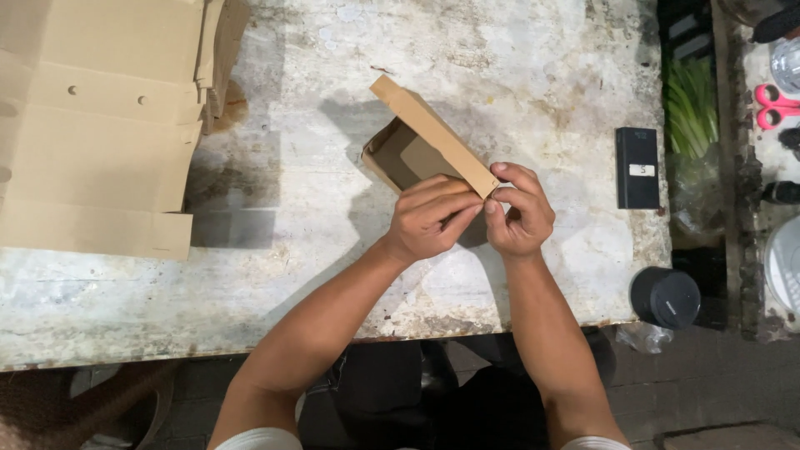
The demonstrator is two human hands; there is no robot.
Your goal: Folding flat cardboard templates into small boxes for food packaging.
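A small brown cardboard box, partly folded with one flap raised, stands on the worn white table near its middle. My left hand grips the box's near corner, fingers curled over the edge. My right hand pinches the end of the raised flap right beside it, thumb and fingers pressed on the cardboard. Both hands touch each other at that corner. The box's near side is hidden behind my hands.
A stack of flat unfolded cardboard blanks covers the table's left end. A black rectangular device lies at the right edge, a black round lid beyond the corner. Pink scissors and green leaves sit further right.
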